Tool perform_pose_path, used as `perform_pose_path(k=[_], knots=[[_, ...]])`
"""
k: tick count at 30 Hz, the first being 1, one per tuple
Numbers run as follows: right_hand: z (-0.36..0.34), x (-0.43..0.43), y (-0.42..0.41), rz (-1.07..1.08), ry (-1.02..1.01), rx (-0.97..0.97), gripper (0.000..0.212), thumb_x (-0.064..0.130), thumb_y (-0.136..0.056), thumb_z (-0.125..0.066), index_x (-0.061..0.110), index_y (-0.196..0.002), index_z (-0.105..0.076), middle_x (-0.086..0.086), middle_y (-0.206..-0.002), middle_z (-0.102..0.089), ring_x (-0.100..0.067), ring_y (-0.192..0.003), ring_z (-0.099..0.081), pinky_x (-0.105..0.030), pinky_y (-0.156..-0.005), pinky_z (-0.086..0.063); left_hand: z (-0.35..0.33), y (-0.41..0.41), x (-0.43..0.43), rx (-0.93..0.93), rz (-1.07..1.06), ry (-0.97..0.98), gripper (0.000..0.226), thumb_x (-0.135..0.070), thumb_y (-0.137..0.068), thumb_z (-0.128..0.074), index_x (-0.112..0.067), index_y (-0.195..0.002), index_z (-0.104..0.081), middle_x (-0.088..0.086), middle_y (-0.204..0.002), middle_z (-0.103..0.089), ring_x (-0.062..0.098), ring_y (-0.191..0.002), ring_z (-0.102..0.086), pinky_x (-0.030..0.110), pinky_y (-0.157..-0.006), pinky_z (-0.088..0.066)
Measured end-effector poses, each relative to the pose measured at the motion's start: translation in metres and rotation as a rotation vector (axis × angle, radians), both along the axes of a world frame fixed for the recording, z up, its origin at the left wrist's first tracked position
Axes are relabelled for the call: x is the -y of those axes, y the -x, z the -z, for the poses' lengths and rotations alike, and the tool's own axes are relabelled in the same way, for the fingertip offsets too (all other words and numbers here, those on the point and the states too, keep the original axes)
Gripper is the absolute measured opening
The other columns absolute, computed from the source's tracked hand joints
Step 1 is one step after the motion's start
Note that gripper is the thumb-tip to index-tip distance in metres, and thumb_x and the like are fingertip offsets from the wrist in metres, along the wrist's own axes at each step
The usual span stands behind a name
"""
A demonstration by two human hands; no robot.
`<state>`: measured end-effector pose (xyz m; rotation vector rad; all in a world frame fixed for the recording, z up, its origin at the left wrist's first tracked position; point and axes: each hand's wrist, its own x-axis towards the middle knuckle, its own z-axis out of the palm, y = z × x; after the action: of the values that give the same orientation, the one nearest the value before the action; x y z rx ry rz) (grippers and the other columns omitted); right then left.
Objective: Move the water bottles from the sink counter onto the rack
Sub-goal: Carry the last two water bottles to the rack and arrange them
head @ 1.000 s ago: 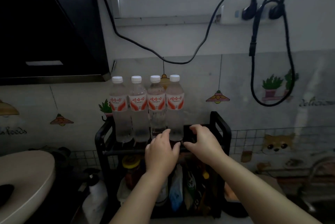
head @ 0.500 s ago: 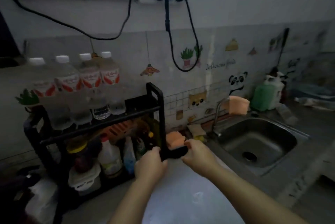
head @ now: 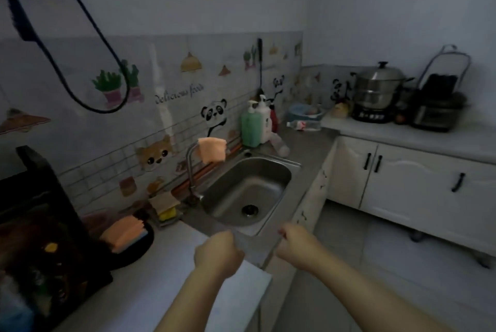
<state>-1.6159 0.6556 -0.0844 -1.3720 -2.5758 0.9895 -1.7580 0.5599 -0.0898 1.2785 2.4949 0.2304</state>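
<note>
left hand (head: 216, 252) and right hand (head: 296, 247) clenched empty; next, seemingly, reach to 1 o'clock for the lying clear plastic water bottles (head: 304, 125).

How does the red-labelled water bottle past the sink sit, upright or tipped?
Tipped: the water bottle lies on its side on the counter.

Rack (head: 45, 184) left of sink (head: 290, 163), 2 water bottles (head: 304, 125) on counter (head: 303, 141) beyond
</note>
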Motion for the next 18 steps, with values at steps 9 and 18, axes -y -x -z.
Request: perform_pose_path(k=[9, 18], knots=[[0.015, -0.162, -0.095, 0.168, 0.005, -0.014, 0.041, 0.032, -0.083, -0.063, 0.012, -0.118, -0.056, -0.008, -0.123, -0.057, -0.022, -0.110, -0.055, -0.024, -0.071, -0.039, -0.006, -0.097, -0.180, -0.004, 0.168, 0.056, 0.033, -0.035, -0.088, -0.050, -0.016, -0.114, -0.055, 0.007, -0.115, -0.063, 0.028, -0.106, -0.059, 0.038, -0.092, -0.048], [-0.006, -0.323, -0.146, 0.124, -0.057, -0.020, 0.042, 0.026, -0.082, -0.061, 0.012, -0.122, -0.054, -0.007, -0.127, -0.056, -0.021, -0.115, -0.054, -0.029, -0.089, -0.045, -0.027, -0.151, -0.346, -0.052, 0.216, 0.053, 0.032, -0.036, -0.089, -0.051, -0.015, -0.113, -0.053, 0.007, -0.117, -0.059, 0.026, -0.107, -0.057, 0.036, -0.088, -0.047]])
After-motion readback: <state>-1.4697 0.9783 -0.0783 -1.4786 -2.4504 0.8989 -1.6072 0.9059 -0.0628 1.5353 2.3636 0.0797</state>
